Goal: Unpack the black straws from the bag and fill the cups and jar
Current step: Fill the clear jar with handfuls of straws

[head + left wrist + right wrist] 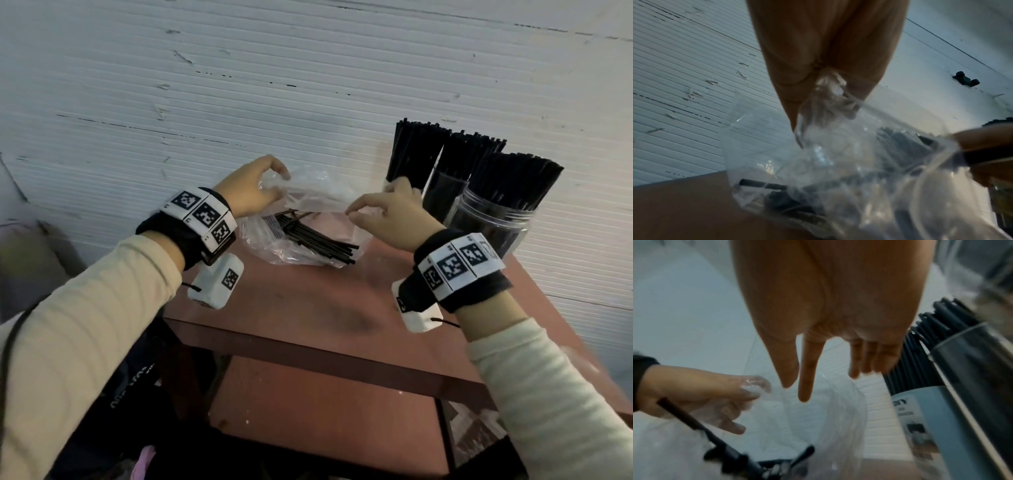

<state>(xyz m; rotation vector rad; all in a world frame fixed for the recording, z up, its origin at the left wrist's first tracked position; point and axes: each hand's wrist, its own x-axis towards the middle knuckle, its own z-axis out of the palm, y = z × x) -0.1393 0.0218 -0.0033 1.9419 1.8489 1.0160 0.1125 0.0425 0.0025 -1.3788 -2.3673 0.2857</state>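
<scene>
Evidently the worktop (308,308) serves as the staging ground, a reddish-brown slab against a white ribbed wall, and everything is best placed relative to the clear plastic bag (308,212) lying at its back. To the right of the bag stand the jar (493,226) and two cups (442,192), already packed with upright black straws and grouped close together, probably so each handful travels only a short way. The bag itself is thin, crinkled and glossy, its mouth lifted and spread, which I judge is meant to expose what remains inside. The left hand (253,192) pinches a bunched fold of film at the bag's far left edge, holding it up. The right hand (387,216), at the bag's right edge, has thumb and forefinger closed on the film while the other fingers hang loose. Inside, a small loose bundle of straws (318,240) lies flat: slim, matte black, their ends poking out toward the bag's near right side.
</scene>
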